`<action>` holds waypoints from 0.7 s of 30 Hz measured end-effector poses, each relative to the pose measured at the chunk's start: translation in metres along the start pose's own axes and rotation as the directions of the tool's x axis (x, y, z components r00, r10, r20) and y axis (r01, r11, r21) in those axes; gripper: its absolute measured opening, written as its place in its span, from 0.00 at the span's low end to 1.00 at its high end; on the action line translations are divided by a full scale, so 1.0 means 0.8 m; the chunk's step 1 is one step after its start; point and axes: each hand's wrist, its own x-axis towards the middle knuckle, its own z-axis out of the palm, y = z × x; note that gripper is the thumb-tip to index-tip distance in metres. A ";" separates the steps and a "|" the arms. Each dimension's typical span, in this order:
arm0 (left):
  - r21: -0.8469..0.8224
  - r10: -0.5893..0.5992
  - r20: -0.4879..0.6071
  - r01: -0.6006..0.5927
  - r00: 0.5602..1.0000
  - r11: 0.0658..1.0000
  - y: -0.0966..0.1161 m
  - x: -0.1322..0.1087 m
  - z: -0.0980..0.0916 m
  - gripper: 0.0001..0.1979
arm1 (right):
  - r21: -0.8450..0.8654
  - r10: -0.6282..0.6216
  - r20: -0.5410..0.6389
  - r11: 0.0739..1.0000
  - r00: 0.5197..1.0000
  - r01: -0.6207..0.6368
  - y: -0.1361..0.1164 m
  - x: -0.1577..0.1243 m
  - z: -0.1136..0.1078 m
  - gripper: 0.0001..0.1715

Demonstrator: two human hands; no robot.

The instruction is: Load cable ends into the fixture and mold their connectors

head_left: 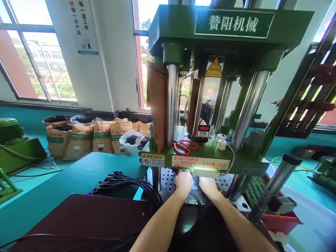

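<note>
Both my hands reach in under the front plate of a green press (252, 164), above its perforated metal bed (166, 180). My left hand (183, 180) is at the left of the mould area, its back towards me and its fingers mostly hidden beneath the plate. Beside it on the right, my right hand (208, 185) has its fingers out of sight under the lit edge. Black cables (196, 197) run out between the two hands over a metal mould plate (191, 202). Whether either hand grips a cable end is hidden.
A bundle of black cables (123, 183) lies left of the press, beside a dark brown tabletop (86, 213). Red-handled scissors (183, 147) and white rolls (222, 143) rest on the press. Filled sacks (101, 136) line the wall. A red bin (282, 224) stands right.
</note>
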 end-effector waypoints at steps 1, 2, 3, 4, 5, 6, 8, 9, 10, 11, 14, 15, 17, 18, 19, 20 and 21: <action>-0.005 0.010 -0.004 -0.010 1.000 1.000 0.004 -0.002 0.000 0.13 | 0.007 -0.007 -0.003 1.000 1.000 0.007 0.000 0.000 -0.003 0.16; -0.010 0.028 -0.008 -0.028 1.000 1.000 0.009 -0.005 0.000 0.13 | 0.014 -0.017 -0.005 1.000 1.000 0.017 -0.001 0.000 -0.006 0.16; -0.015 0.049 -0.009 -0.050 0.999 0.999 0.014 -0.009 0.001 0.13 | 0.020 -0.029 -0.007 0.999 1.000 0.029 -0.001 0.000 -0.008 0.15; -0.020 0.071 -0.007 -0.071 0.997 0.997 0.018 -0.013 0.002 0.13 | 0.026 -0.042 -0.008 0.999 0.999 0.042 -0.002 0.000 -0.010 0.14; -0.025 0.089 0.000 -0.089 0.996 0.996 0.022 -0.017 0.004 0.12 | 0.030 -0.054 -0.008 0.998 0.998 0.054 -0.003 -0.001 -0.011 0.13; -0.028 0.103 0.009 -0.103 0.995 0.994 0.024 -0.020 0.006 0.12 | 0.034 -0.064 -0.009 0.997 0.998 0.065 -0.004 -0.001 -0.012 0.13; -0.036 0.115 0.024 -0.114 0.993 0.993 0.026 -0.025 0.010 0.13 | 0.038 -0.075 -0.017 0.996 0.997 0.076 -0.006 -0.001 -0.010 0.12; -0.042 0.115 0.026 -0.114 0.993 0.993 0.026 -0.026 0.012 0.13 | 0.039 -0.076 -0.024 0.996 0.997 0.077 -0.007 0.000 -0.008 0.11; -0.049 0.115 0.025 -0.113 0.993 0.992 0.024 -0.026 0.013 0.14 | 0.039 -0.075 -0.032 0.996 0.997 0.076 -0.008 0.001 -0.005 0.11; -0.059 0.112 0.021 -0.111 0.993 0.992 0.022 -0.026 0.014 0.14 | 0.040 -0.073 -0.040 0.996 0.997 0.075 -0.008 0.002 -0.002 0.12; -0.097 0.089 0.018 -0.086 0.996 0.991 0.016 -0.023 0.013 0.14 | 0.040 -0.065 -0.057 0.997 0.996 0.068 -0.010 0.008 0.009 0.14; -0.111 0.079 0.019 -0.077 0.997 0.991 0.014 -0.022 0.013 0.13 | 0.039 -0.063 -0.059 0.997 0.996 0.065 -0.011 0.011 0.013 0.14; -0.137 0.066 0.024 -0.062 0.998 0.989 0.012 -0.019 0.013 0.12 | 0.037 -0.059 -0.059 0.997 0.996 0.062 -0.012 0.016 0.020 0.14; -0.147 0.061 0.026 -0.057 0.998 0.987 0.011 -0.018 0.014 0.12 | 0.036 -0.060 -0.058 0.997 0.997 0.062 -0.013 0.018 0.022 0.14; -0.157 0.058 0.027 -0.053 0.998 0.986 0.010 -0.017 0.014 0.12 | 0.036 -0.062 -0.055 0.997 0.997 0.064 -0.013 0.020 0.024 0.14; -0.167 0.056 0.028 -0.051 0.998 0.985 0.010 -0.016 0.014 0.11 | 0.036 -0.064 -0.054 0.997 0.996 0.066 -0.012 0.022 0.025 0.15; -0.177 0.055 0.027 -0.049 0.998 0.983 0.011 -0.015 0.015 0.11 | 0.036 -0.069 -0.053 0.997 0.996 0.071 -0.011 0.023 0.025 0.15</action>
